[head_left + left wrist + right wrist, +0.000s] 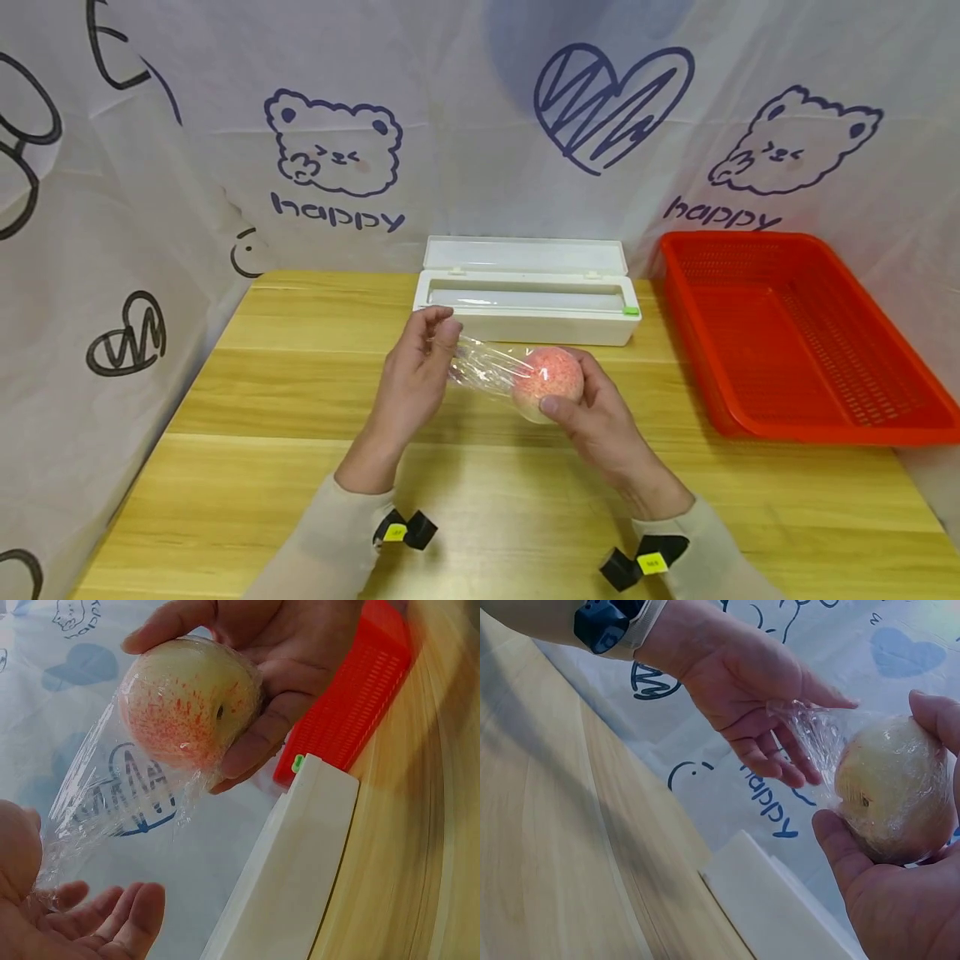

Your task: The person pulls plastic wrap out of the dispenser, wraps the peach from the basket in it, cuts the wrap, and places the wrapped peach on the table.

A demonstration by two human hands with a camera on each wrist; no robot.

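Note:
A round, pink-speckled, yellowish peach [551, 379] is covered in clear plastic wrap [487, 367], whose loose tail stretches toward my left hand. My right hand [600, 421] holds the peach, thumb on the near side and fingers behind; in the left wrist view the peach [191, 705] shows its dimple. At the tail's other end is my left hand [416, 367], its fingers apart and loosely bent. The wrap [810, 731] touches that hand between thumb and fingers in the right wrist view. Both hands are above the table.
Behind the hands stands a white wrap dispenser box [525, 327], lid raised, a roll inside and a green slider at its right end. A red plastic basket [712, 375] sits on the right of the wooden table [255, 433]. A printed white cloth [465, 125] hangs behind.

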